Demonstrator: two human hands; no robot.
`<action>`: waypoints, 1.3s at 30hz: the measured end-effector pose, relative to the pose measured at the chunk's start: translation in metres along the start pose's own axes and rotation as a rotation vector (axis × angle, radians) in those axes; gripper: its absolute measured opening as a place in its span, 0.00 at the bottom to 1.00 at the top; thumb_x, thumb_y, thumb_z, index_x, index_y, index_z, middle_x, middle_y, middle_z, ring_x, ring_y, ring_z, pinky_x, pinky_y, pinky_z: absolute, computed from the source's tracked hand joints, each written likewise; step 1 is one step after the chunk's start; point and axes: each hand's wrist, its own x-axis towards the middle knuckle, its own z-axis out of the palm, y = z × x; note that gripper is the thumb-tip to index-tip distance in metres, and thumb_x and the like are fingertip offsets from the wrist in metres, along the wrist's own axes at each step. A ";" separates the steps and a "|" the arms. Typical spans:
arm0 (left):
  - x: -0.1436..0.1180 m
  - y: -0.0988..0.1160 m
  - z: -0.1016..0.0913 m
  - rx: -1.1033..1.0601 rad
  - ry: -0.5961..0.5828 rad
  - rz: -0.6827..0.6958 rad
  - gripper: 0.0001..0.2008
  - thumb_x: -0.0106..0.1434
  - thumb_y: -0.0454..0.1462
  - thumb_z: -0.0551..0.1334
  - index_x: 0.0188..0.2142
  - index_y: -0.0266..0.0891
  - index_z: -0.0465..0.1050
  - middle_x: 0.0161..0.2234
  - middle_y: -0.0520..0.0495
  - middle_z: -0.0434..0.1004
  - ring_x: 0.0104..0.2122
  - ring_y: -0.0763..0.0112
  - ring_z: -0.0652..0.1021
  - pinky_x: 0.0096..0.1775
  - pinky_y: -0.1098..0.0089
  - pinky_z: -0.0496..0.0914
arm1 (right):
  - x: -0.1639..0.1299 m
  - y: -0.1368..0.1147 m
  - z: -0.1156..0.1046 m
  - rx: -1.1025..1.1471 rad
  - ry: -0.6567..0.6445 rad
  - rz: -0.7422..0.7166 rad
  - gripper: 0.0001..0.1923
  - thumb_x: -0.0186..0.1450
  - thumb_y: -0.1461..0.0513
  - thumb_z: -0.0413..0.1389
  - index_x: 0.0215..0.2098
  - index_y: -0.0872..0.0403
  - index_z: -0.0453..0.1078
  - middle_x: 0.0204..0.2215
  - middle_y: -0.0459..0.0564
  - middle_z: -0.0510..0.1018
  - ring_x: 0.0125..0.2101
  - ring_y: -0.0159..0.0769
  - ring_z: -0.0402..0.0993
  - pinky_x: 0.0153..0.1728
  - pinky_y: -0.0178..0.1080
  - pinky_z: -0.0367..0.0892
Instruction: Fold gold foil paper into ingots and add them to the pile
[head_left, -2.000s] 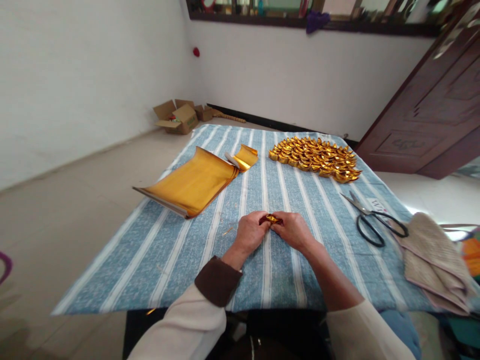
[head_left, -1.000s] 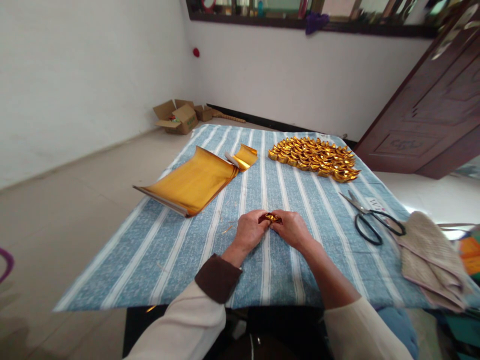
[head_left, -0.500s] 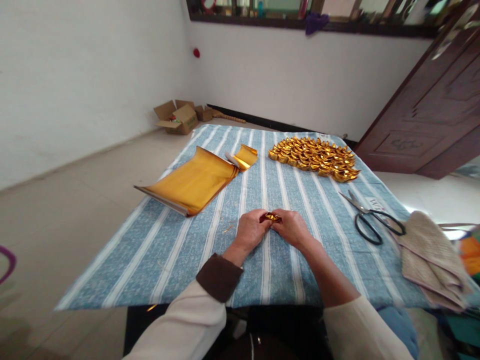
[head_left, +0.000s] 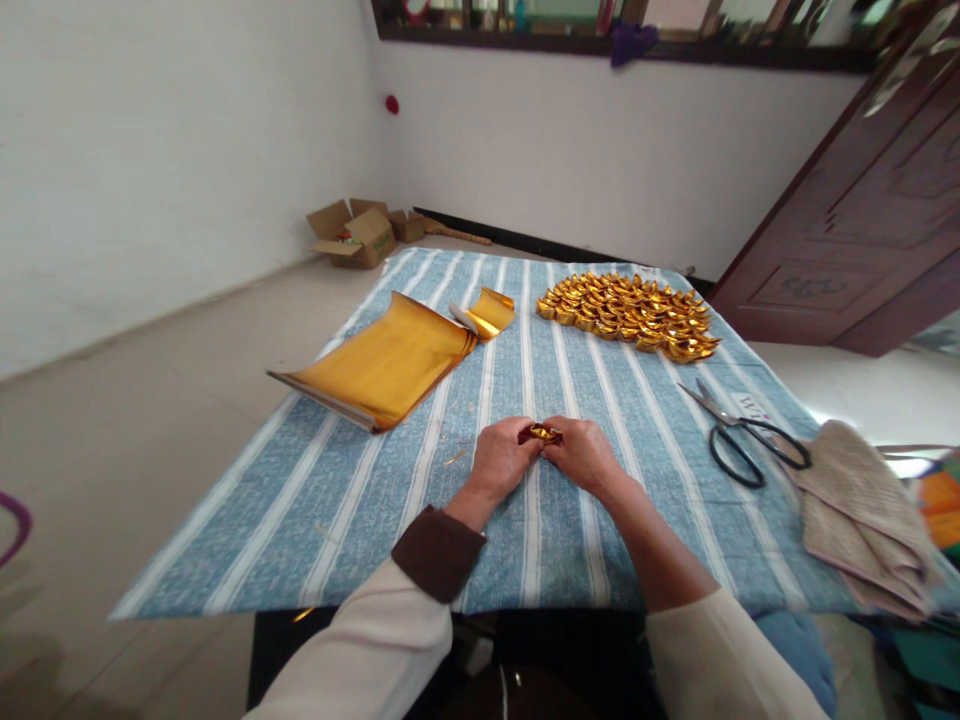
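Between my two hands is a small gold foil paper ingot (head_left: 543, 433), pinched at both ends over the striped tablecloth. My left hand (head_left: 504, 457) is closed on its left end. On the right end, my right hand (head_left: 583, 455) is closed too, fingertips facing the other hand. The fingers cover much of the folded piece. Many similar gold paper ingots (head_left: 626, 315) lie packed in rows at the far right of the table. A stack of gold foil sheets (head_left: 390, 360) lies at the left, with a smaller curled gold foil piece (head_left: 493, 314) beyond it.
Black-handled scissors (head_left: 739, 435) lie open on the right of the striped tablecloth (head_left: 360, 520), beside a folded tan cloth (head_left: 862, 510). Small foil scraps lie left of my hands. An open cardboard box (head_left: 360, 235) stands on the floor past the table's far left corner.
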 end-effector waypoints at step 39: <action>0.003 -0.006 -0.005 -0.001 -0.090 0.089 0.06 0.54 0.28 0.63 0.31 0.39 0.76 0.30 0.52 0.76 0.31 0.69 0.76 0.37 0.71 0.66 | 0.003 0.011 -0.007 0.199 -0.060 -0.198 0.12 0.69 0.63 0.50 0.37 0.53 0.77 0.35 0.50 0.82 0.36 0.36 0.75 0.35 0.34 0.60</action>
